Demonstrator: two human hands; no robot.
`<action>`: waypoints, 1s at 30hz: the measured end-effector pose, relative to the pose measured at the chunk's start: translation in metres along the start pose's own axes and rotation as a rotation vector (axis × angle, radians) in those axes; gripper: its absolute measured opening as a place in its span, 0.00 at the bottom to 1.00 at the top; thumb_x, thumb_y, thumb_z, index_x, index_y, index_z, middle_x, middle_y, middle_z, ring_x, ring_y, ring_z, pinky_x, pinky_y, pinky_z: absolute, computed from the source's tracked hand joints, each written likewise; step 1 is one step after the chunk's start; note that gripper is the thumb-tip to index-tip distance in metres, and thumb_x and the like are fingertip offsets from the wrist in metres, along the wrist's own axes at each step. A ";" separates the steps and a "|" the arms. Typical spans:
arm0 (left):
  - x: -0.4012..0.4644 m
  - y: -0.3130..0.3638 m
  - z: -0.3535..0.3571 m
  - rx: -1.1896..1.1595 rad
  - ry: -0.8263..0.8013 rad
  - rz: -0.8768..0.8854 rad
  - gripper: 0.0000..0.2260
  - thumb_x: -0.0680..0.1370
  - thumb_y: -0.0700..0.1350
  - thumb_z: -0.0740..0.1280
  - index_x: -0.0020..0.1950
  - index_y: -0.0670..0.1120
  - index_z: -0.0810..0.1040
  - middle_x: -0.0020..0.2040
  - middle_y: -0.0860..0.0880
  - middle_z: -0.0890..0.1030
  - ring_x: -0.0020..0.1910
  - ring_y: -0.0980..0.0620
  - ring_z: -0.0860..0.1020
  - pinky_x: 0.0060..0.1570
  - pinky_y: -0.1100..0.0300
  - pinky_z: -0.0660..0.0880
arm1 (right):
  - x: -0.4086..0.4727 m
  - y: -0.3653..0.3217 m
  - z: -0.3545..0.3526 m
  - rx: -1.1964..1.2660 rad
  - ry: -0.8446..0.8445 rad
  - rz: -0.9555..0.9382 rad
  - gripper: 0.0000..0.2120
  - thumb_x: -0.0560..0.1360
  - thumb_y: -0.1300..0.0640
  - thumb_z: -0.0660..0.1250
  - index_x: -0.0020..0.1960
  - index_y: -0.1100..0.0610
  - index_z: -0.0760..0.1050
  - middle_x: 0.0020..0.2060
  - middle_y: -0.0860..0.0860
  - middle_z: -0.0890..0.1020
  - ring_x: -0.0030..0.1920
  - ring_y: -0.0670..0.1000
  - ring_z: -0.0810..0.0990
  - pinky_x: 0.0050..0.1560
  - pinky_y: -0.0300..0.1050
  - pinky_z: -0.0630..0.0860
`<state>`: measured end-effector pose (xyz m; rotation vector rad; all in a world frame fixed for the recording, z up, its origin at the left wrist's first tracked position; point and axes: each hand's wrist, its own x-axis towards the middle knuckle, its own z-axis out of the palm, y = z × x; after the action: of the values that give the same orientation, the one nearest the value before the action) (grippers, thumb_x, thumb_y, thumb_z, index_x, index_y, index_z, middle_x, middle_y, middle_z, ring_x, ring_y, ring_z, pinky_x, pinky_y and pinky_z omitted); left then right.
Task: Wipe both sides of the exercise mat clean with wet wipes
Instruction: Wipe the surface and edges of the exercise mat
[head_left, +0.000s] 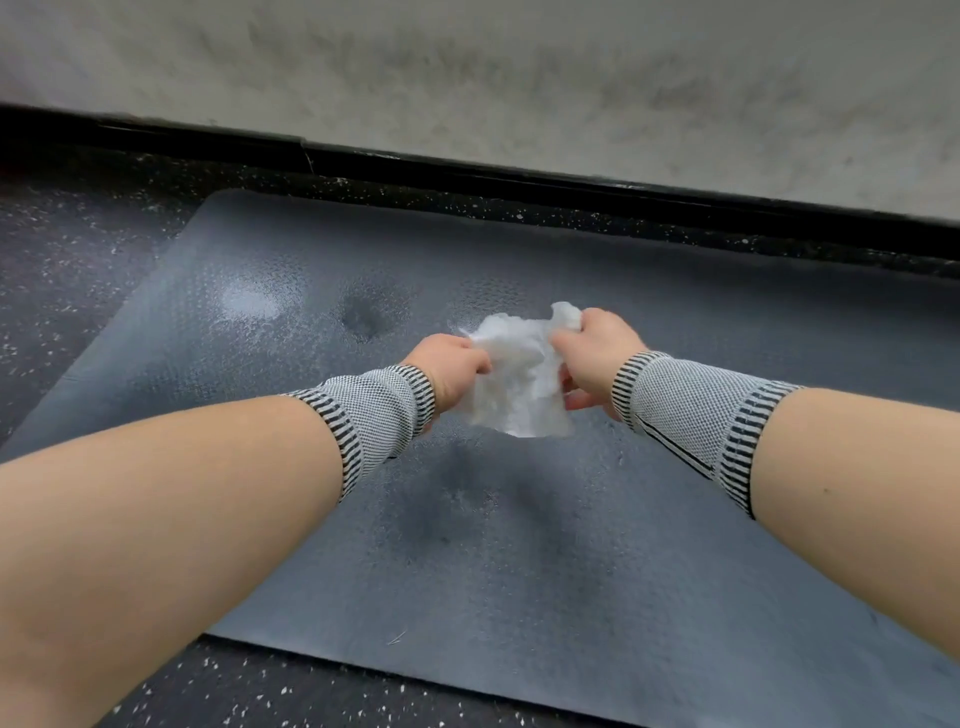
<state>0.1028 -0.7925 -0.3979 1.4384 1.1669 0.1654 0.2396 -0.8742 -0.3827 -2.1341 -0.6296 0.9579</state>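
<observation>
A person's left hand (451, 370) and right hand (597, 358) hold 1 crumpled wet wipe (519, 379) above the exercise mat (519, 545), the fingers of both curled onto the wipe's opposite edges; the mat lies flat on speckled flooring (67, 270), near a black baseboard (467, 156) and pale wall (467, 67); the wipe looks limp, light and easily torn, best pinched at its edges; the mat appears soft and floppy, likely gripped at a corner; striped wrist sleeves (379, 410) cover both wrists; nothing visible obstructs wiping.
</observation>
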 end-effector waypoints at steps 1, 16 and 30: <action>-0.005 0.003 0.004 -0.093 -0.088 -0.012 0.14 0.76 0.38 0.66 0.59 0.34 0.77 0.59 0.32 0.78 0.53 0.40 0.79 0.61 0.37 0.73 | -0.006 -0.005 0.004 0.202 -0.133 0.055 0.11 0.78 0.53 0.59 0.57 0.57 0.70 0.37 0.56 0.76 0.30 0.53 0.80 0.31 0.47 0.78; 0.000 0.010 0.008 -0.540 -0.084 -0.181 0.13 0.82 0.39 0.59 0.65 0.37 0.74 0.56 0.39 0.82 0.53 0.41 0.82 0.46 0.44 0.80 | 0.007 0.013 -0.003 0.400 -0.047 0.095 0.23 0.72 0.61 0.64 0.66 0.52 0.68 0.53 0.53 0.77 0.44 0.51 0.80 0.39 0.44 0.77; 0.016 -0.009 -0.001 0.427 -0.019 0.196 0.04 0.72 0.51 0.74 0.44 0.54 0.82 0.39 0.54 0.79 0.37 0.58 0.76 0.34 0.66 0.70 | 0.016 0.022 0.001 -0.174 -0.110 -0.227 0.11 0.72 0.62 0.65 0.51 0.51 0.80 0.40 0.47 0.81 0.41 0.47 0.81 0.42 0.41 0.79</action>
<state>0.1051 -0.7826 -0.4134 1.9274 1.0844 0.0379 0.2516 -0.8775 -0.4064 -2.1127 -1.0193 0.9270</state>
